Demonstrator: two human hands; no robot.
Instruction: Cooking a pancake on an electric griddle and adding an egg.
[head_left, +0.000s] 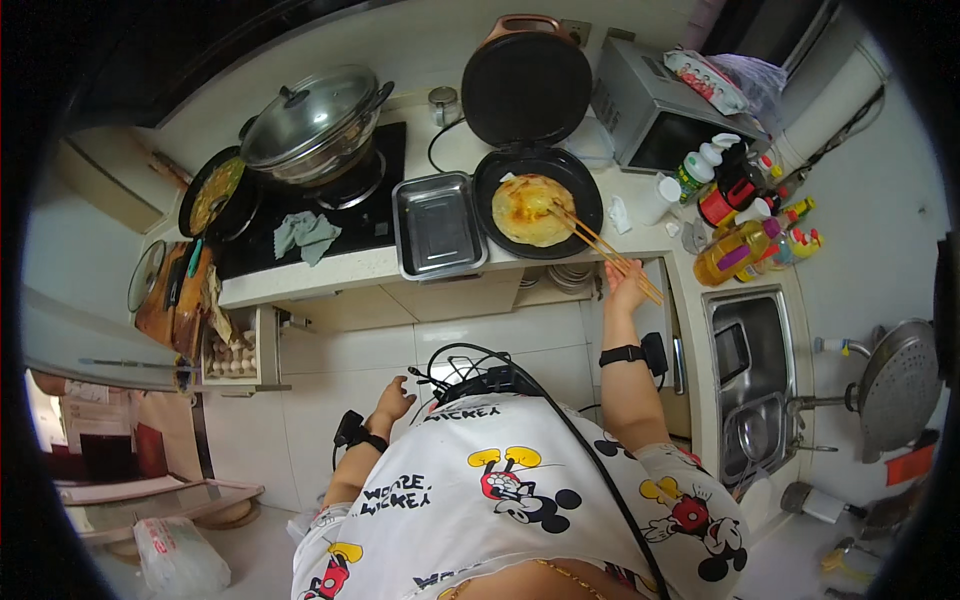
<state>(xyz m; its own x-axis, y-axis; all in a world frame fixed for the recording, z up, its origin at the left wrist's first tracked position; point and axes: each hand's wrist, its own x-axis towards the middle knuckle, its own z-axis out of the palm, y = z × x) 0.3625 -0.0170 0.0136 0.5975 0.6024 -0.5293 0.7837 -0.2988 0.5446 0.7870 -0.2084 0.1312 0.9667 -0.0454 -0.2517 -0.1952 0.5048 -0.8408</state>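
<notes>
My right hand (625, 286) grips a pair of long wooden chopsticks (600, 244). Their tips touch a round, browned flatbread (529, 214), which lies in the lower plate of an electric griddle (591, 180). The griddle's dark lid (527, 88) is raised behind it. At the griddle's left sits a rectangular metal tray (441, 225), reaching the counter's front edge. My left hand (393, 399) hangs low by my waist, away from the counter, its fingers apart and nothing seen in it.
A lidded pot (311, 127) stands on the black cooktop (247, 251), near a grey-green cloth (306, 236) and a pan of food (214, 195). Sauce and oil bottles (739, 251) crowd the right counter by the sink (754, 375). An open drawer holds eggs (231, 354).
</notes>
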